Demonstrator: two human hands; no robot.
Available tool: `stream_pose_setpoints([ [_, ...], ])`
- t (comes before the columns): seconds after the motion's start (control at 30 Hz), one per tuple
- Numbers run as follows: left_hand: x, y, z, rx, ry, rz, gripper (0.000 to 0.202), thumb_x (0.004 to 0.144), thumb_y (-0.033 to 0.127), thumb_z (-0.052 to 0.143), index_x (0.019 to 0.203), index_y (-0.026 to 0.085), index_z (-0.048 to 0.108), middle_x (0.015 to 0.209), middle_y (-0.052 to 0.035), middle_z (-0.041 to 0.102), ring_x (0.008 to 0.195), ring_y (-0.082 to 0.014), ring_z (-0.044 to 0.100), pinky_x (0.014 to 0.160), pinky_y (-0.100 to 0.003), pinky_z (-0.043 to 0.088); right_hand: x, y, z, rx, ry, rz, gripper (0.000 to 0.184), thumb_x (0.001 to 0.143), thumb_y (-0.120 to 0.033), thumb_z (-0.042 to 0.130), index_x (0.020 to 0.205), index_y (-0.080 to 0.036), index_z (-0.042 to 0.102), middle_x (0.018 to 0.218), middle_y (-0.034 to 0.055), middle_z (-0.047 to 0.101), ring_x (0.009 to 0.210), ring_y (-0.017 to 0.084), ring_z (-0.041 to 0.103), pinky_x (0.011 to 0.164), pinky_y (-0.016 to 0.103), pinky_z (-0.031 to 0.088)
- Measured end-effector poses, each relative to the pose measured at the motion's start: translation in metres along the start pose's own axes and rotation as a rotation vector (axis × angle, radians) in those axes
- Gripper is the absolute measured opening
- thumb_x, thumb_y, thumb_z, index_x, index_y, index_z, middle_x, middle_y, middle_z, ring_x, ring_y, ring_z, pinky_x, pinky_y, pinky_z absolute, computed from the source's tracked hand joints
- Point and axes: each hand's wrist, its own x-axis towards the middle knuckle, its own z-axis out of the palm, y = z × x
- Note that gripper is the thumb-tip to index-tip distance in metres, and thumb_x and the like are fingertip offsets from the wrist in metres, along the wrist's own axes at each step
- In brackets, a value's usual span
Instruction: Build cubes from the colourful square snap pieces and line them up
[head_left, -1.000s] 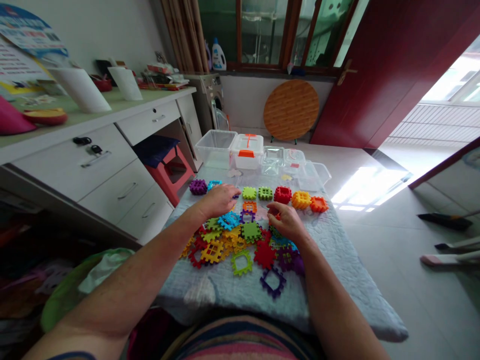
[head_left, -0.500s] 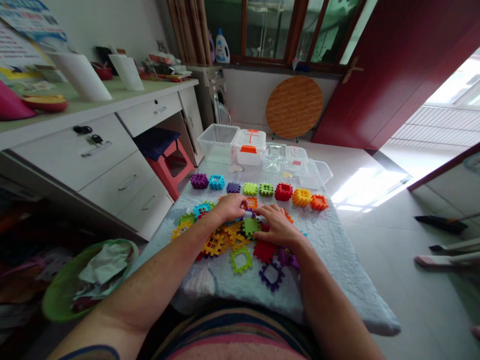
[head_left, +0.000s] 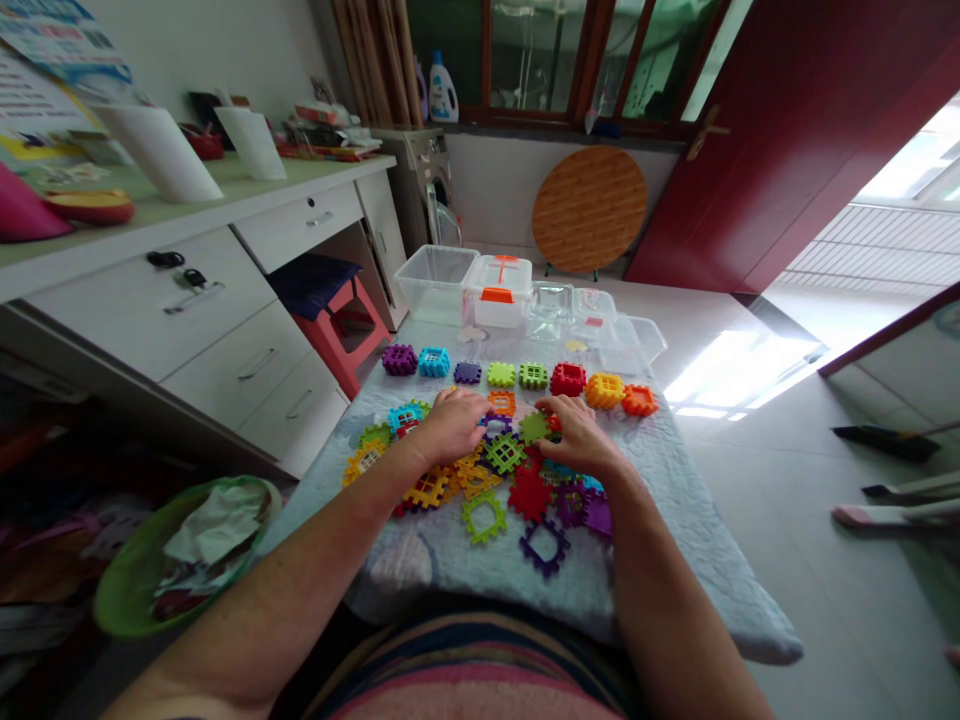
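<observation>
Left hand [head_left: 452, 427] and right hand [head_left: 572, 433] lie palm-down over plastic blocks [head_left: 504, 452].

The right hand [head_left: 577, 435] has shifted onto what seems a green tile [head_left: 535, 428].

Our plastic waffle blocks [head_left: 504, 452], heaped flat on the blue quilt [head_left: 427, 570], built cubes [head_left: 568, 379] in a row beyond
</observation>
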Motion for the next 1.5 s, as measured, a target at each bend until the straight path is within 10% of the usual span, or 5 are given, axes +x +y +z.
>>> stream_pose_setpoints([
  [0.37, 0.014, 0.008, 0.005, -0.012, -0.027, -0.041, 0.033, 0.084, 0.022, 0.059, 0.117, 0.021, 0.065, 0.110, -0.0099, 0.072, 0.110, -0.0283, 0.062, 0.103, -0.046, 0.037, -0.002, -0.028, 0.017, -0.068, -0.093, -0.254, 0.053, 0.072, -0.042, 0.072, 0.120, -0.023, 0.061, 0.113, 0.0077, 0.060, 0.110, 0.028, 0.046, 0.100, 0.045, 0.031],
  [0.87, 0.010, 0.003, -0.010, -0.295, 0.087, -0.026, 0.023, 0.074, 0.018, 0.062, 0.094, 0.018, 0.074, 0.084, -0.0034, 0.072, 0.078, -0.0180, 0.064, 0.074, -0.027, 0.047, -0.006, -0.028, 0.011, -0.059, -0.111, -0.192, 0.044, 0.066, -0.029, 0.066, 0.108, -0.019, 0.058, 0.107, 0.0074, 0.058, 0.102, 0.026, 0.047, 0.095, 0.042, 0.035],
  [1.1, -0.001, -0.002, -0.012, -0.203, 0.290, -0.073, 0.018, 0.078, 0.016, 0.059, 0.092, 0.019, 0.070, 0.091, -0.0055, 0.069, 0.089, -0.0212, 0.063, 0.086, -0.034, 0.047, -0.006, -0.018, -0.002, 0.011, -0.180, -0.149, 0.039, 0.072, -0.038, 0.073, 0.109, -0.025, 0.067, 0.107, 0.0049, 0.058, 0.105, 0.025, 0.048, 0.096, 0.042, 0.035],
  [1.27, -0.012, 0.001, -0.008, -0.065, 0.140, -0.024, 0.017, 0.079, 0.026, 0.064, 0.094, 0.021, 0.070, 0.096, -0.0068, 0.068, 0.098, -0.0267, 0.061, 0.096, -0.043, 0.041, 0.002, -0.022, 0.008, 0.059, 0.016, -0.132, 0.026, 0.088, -0.044, 0.063, 0.077, -0.021, 0.070, 0.095, 0.0043, 0.063, 0.097, 0.021, 0.051, 0.094, 0.040, 0.033],
  [1.5, -0.017, 0.008, -0.012, -0.049, 0.099, -0.062, 0.044, 0.077, 0.047, 0.068, 0.111, 0.019, 0.065, 0.113, -0.0108, 0.067, 0.114, -0.0314, 0.057, 0.103, -0.047, 0.035, 0.013, -0.029, 0.031, -0.143, 0.038, -0.081, 0.022, 0.090, -0.032, 0.057, 0.100, -0.020, 0.072, 0.107, 0.0095, 0.063, 0.102, 0.025, 0.048, 0.092, 0.041, 0.033],
])
